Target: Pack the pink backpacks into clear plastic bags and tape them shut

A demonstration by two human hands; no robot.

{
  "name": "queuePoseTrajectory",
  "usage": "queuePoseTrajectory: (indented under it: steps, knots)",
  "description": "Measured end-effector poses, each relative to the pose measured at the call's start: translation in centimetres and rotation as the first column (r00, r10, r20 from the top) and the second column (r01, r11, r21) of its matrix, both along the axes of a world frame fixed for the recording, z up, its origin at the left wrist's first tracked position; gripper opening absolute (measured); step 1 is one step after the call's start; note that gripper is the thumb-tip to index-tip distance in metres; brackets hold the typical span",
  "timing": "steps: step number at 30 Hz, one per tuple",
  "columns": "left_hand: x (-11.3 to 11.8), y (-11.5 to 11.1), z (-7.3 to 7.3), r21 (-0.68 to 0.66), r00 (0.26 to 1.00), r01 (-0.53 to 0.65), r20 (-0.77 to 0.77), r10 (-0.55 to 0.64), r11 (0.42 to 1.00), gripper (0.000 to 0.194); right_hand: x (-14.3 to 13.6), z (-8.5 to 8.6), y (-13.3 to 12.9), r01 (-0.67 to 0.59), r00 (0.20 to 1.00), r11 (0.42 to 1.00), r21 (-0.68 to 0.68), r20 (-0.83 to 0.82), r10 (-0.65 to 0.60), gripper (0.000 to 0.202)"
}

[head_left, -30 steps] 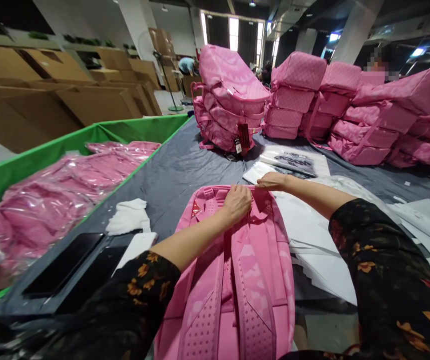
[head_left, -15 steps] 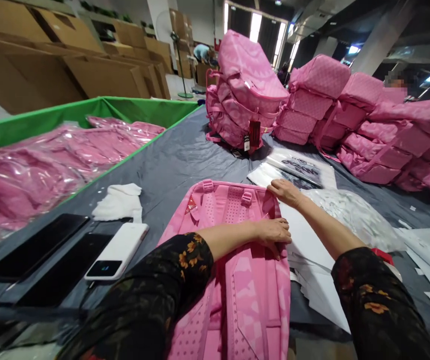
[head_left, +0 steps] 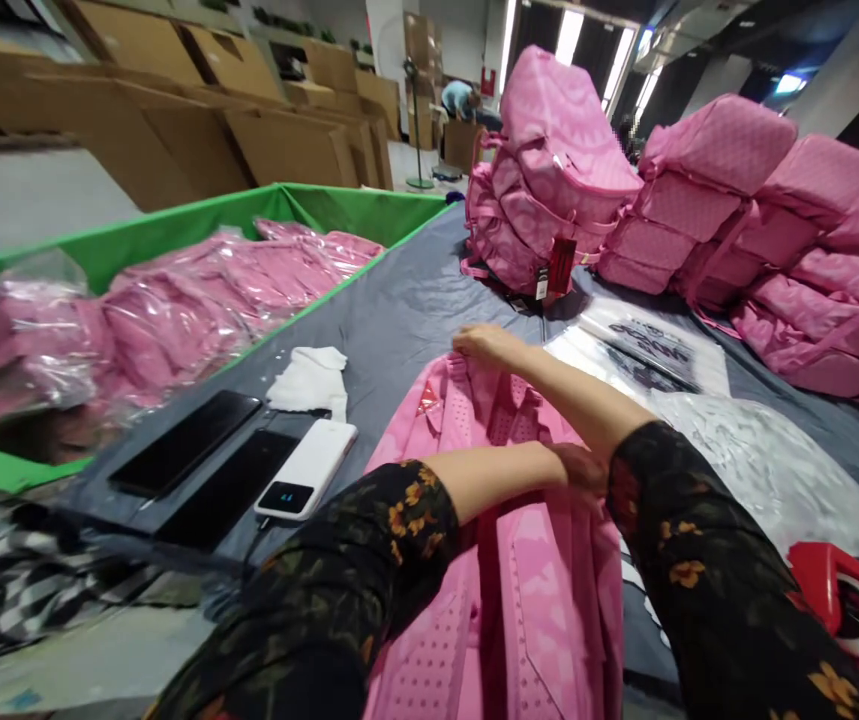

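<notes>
"Pink backpack (head_left: 448, 640), straps up, on the grey-covered table (head_left: 406, 290). Where exactly?"

"Right in front of the person, its lower end running out of view at the bottom."

"And the hands?"

"The right hand (head_left: 485, 345) is at the top edge, fingers curled down and gripping the fabric there. The left hand (head_left: 583, 470) is on the side to the right (half tucked behind the right forearm, so I can't tell whether it's open or closed)."

"What's to the left of it?"

"A white power bank (head_left: 309, 470) with a lit display, two flat black devices (head_left: 185, 440) beside it, and a crumpled white cloth (head_left: 309, 380)."

"To the right?"

"A clear plastic bag (head_left: 759, 460), with a red tape dispenser (head_left: 823, 580) nearer the person. A printed plastic packet (head_left: 658, 345) lies farther back."

"Beyond that?"

"Stacked pink bags (head_left: 699, 205) at the far side. Left of the table, a green-sided bin (head_left: 196, 215) holds pink bags in clear wrap (head_left: 181, 310)."
</notes>
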State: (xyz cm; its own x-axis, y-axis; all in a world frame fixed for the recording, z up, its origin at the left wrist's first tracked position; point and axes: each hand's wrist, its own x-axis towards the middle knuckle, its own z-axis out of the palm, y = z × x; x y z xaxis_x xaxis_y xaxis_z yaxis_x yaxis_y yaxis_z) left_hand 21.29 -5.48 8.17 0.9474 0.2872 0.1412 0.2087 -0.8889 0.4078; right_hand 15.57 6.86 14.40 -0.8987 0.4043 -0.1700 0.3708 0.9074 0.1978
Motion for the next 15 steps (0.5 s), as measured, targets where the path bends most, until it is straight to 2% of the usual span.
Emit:
queuePoseTrajectory:
  steps: [2, 3, 4, 5, 6, 7, 8, 9, 10, 12, 15]
  knots:
    - [-3.7, -0.3, 1.5, -0.021, 0.984, 0.085, 0.157, -0.081, 0.996, 0.021, 4.2, 0.1, -0.1, 0.056, 0.994, 0.993, -0.099, -0.088, -0.065, 0.027]
    - [-6.1, -0.2, 2.1, -0.037, 0.959, 0.036, 0.282, -0.024, 0.999, 0.024, 6.6, 0.0, -0.4, 0.12, 0.977, 0.981, -0.15, -0.158, -0.143, 0.028]
    - [-8.8, 0.1, 2.3, -0.084, 0.908, -0.131, 0.39, 0.154, 0.988, 0.025, 9.1, -0.4, -0.8, 0.195, 0.942, 0.965, -0.175, -0.24, -0.234, 0.032]
    - [-11.4, 0.6, 2.3, -0.156, 0.785, -0.387, 0.461, 0.414, 0.909, 0.028, 11.3, -0.9, -1.4, 0.29, 0.89, 0.939, -0.185, -0.308, -0.335, 0.039]
    - [-13.9, 1.3, 2.0, -0.215, 0.613, -0.624, 0.462, 0.641, 0.751, 0.029, 13.2, -1.7, -2.3, 0.383, 0.838, 0.903, -0.197, -0.338, -0.429, 0.048]
    - [-15.9, 2.1, 1.4, -0.247, 0.481, -0.765, 0.394, 0.783, 0.594, 0.028, 14.7, -2.8, -3.3, 0.453, 0.786, 0.866, -0.211, -0.363, -0.5, 0.054]
    - [-17.5, 2.9, 0.5, -0.254, 0.388, -0.845, 0.311, 0.867, 0.47, 0.03, 15.7, -4.0, -4.4, 0.501, 0.742, 0.837, -0.222, -0.387, -0.547, 0.059]
    - [-18.4, 3.6, -0.4, -0.238, 0.364, -0.877, 0.235, 0.901, 0.417, 0.032, 16.2, -5.4, -5.4, 0.529, 0.704, 0.82, -0.219, -0.426, -0.568, 0.064]
    - [-18.7, 4.1, -1.5, -0.208, 0.374, -0.886, 0.21, 0.903, 0.415, 0.035, 16.5, -6.7, -6.4, 0.541, 0.667, 0.815, -0.206, -0.485, -0.566, 0.068]
    - [-18.1, 4.5, -3.3, -0.139, 0.433, -0.868, 0.262, 0.862, 0.478, 0.044, 16.4, -9.2, -7.7, 0.526, 0.601, 0.832, -0.179, -0.614, -0.512, 0.072]
    - [-16.6, 3.4, -5.1, -0.034, 0.479, -0.846, 0.389, 0.787, 0.531, 0.052, 16.3, -11.3, -9.0, 0.45, 0.533, 0.875, -0.18, -0.731, -0.425, 0.06]
